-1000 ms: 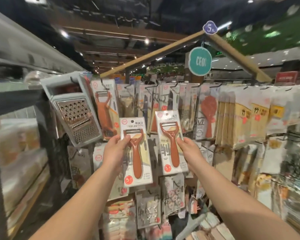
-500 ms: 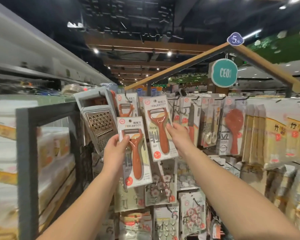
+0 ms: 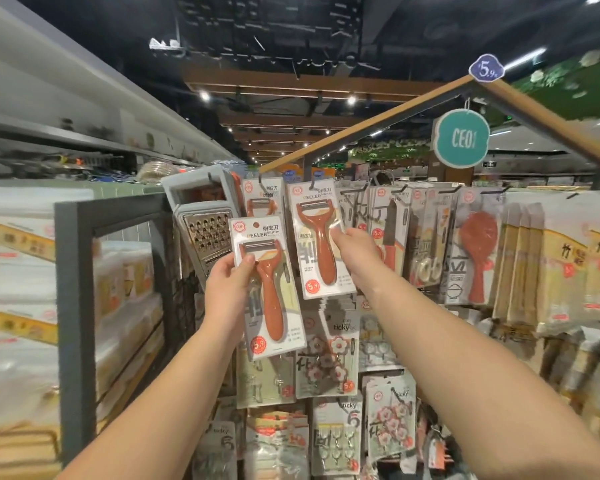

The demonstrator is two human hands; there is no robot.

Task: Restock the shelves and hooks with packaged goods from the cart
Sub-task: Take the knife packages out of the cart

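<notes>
Left hand (image 3: 227,289): holds a peeler pack (image 3: 267,289).
Right hand (image 3: 355,254): holds second peeler pack (image 3: 317,240) at hook (image 3: 314,184).

Both arms raised; left hand (image 3: 226,289) and right hand (image 3: 355,252) pinching.

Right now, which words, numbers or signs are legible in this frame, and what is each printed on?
"PEELER": card of the peeler pack in the left hand.
"PEELER": card of the second peeler pack held by the right hand.
"5.9": round red sticker on each peeler pack.
"CEO": teal hanging sign.
"5.9": blue price tag at the roof peak.
"ticky": hook packs below.
Smaller print on the cards is too blurred to read.
</notes>
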